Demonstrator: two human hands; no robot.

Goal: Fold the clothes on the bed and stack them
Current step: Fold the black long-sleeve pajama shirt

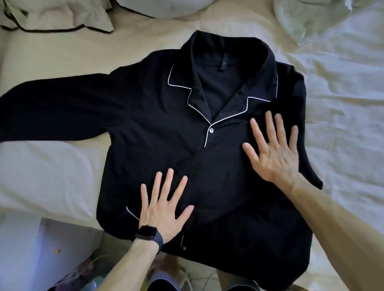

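Black pyjama shirt [155, 128] lies face up mid-bed [352, 101], collar far, hem near. Fabric looks thin, limp, probably slippery. Judgement: take it at cuff or shoulder seam. Left hand [165, 203] flat, fingers splayed, on near front panel; right hand [272, 150] flat on right chest. Neither grasps. Sleeve [38, 108] lies outstretched to the left.

Black shirt [155, 128] matt soft cloth, white piping; bed sheet [351, 113] crumpled pale cloth
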